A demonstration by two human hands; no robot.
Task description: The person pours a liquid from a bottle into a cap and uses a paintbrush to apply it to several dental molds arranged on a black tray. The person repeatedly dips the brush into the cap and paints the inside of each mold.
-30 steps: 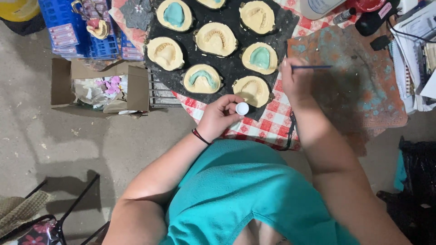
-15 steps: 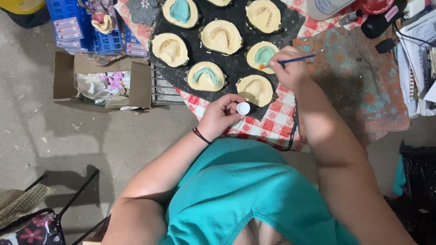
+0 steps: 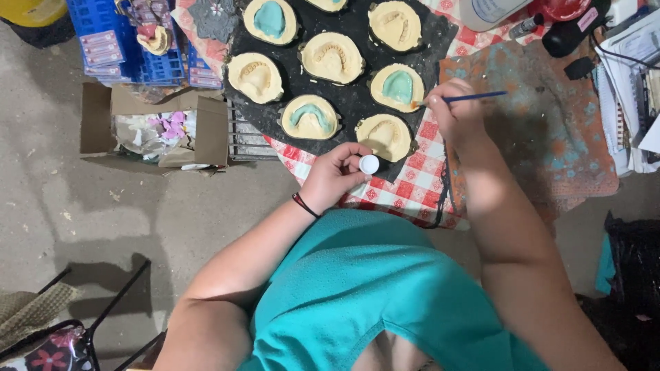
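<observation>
- The right hand [image 3: 459, 113] pinches a thin blue-handled paintbrush [image 3: 462, 99] between closed fingers, held near level, its pale tip touching the right edge of a round cream plaster dental cast with a teal-filled centre [image 3: 397, 88].
- That cast sits on a flat black rubbery mat [image 3: 354, 103], near the mat's right edge, among other cream plaster casts with tooth-shaped hollows.
- Just below it on the mat lies a plain cream cast [image 3: 383, 136]; to the left of that, a cast with a teal arch-shaped strip [image 3: 310, 117].
- The left hand [image 3: 335, 175] is curled around a small white round container [image 3: 369, 163], thumb and fingers closed on it, at the lower edge of the mat; whether it is a lid or a small pot is hard to tell.
- A dark band [image 3: 304, 204] circles the left wrist.
- The mat rests on a red-and-white checked cloth [image 3: 419, 180].
- Right of the mat lies a worn, teal-stained orange cloth [image 3: 557, 130].
- Left of the mat stand a brown cardboard box [image 3: 206, 130] and a blue plastic crate [image 3: 110, 38].
</observation>
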